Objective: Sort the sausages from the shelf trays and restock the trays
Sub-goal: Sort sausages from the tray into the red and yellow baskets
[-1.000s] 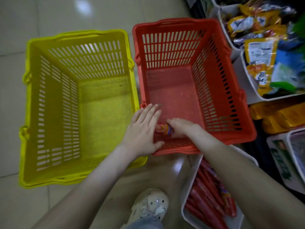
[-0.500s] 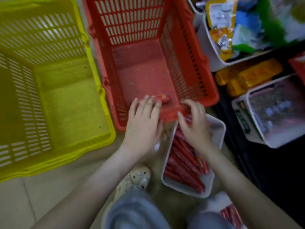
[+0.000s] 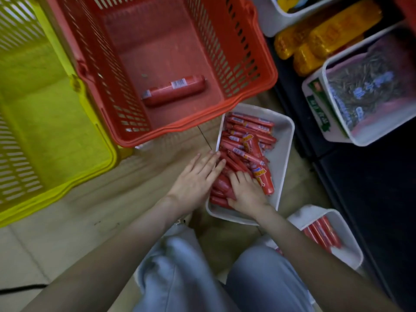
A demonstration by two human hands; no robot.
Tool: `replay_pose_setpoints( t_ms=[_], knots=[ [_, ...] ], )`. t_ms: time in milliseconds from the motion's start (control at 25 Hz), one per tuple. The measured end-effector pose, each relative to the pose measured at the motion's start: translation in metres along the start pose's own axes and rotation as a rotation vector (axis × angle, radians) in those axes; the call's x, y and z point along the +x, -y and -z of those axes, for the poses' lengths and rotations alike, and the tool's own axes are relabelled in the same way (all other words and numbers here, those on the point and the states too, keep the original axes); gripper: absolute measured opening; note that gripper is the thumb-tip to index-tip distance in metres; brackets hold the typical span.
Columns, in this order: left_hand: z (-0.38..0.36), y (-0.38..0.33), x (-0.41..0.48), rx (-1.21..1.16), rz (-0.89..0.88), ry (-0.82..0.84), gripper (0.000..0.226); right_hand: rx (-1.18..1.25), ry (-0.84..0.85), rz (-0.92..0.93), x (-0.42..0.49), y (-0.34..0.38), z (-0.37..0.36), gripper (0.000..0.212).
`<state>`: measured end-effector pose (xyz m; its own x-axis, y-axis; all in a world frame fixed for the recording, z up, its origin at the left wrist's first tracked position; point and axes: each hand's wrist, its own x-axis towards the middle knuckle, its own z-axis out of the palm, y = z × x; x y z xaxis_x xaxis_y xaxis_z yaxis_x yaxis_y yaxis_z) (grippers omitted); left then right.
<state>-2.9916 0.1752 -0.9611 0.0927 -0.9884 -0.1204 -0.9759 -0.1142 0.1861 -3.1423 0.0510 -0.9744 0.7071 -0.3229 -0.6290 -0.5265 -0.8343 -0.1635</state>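
Red sausages (image 3: 247,140) heaped in white tray (image 3: 282,158) on the floor: my left hand (image 3: 193,181) lies flat to steady them, my right hand (image 3: 245,192) curls round a few (one sorted sausage (image 3: 173,90) already in red basket (image 3: 162,41)).

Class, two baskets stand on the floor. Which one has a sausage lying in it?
The red basket, next to the white tray of sausages: one sausage lies on its floor. The yellow basket beside it shows none.

One red basket (image 3: 236,52), one yellow basket (image 3: 56,122), one lone sausage (image 3: 174,90), two white trays: fuller tray (image 3: 285,143), sparser tray (image 3: 351,248).
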Motion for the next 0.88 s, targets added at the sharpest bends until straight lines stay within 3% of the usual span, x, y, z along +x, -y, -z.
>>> replay_pose_setpoints(
  t_ms=[120,280,400,520,600,760,880],
  knots=[
    [0.002,0.0,0.002,-0.043,0.017,0.018,0.064,0.069,-0.141,0.025,-0.006,-0.001,-0.01,0.068],
    [-0.002,0.001,0.002,-0.092,0.046,0.088,0.063,0.17,-0.066,0.085,-0.006,-0.017,-0.005,0.07],
    [0.001,-0.001,0.002,-0.099,0.064,0.124,0.063,0.409,-0.077,0.077,-0.008,-0.029,0.0,0.071],
    [0.019,0.0,0.009,-0.137,0.048,-0.009,0.063,0.68,-0.162,-0.044,-0.015,-0.035,0.009,0.069],
    [0.053,0.002,0.014,-0.206,0.019,-0.205,0.054,0.841,-0.289,-0.091,-0.02,-0.034,0.025,0.069],
    [0.138,0.035,0.013,-0.221,0.121,-0.598,0.038,0.994,-0.49,0.011,-0.033,-0.012,0.09,0.068],
    [0.159,0.087,0.003,-0.026,0.396,-0.525,0.05,1.022,-0.555,0.219,-0.036,0.02,0.162,0.063]
  ],
)
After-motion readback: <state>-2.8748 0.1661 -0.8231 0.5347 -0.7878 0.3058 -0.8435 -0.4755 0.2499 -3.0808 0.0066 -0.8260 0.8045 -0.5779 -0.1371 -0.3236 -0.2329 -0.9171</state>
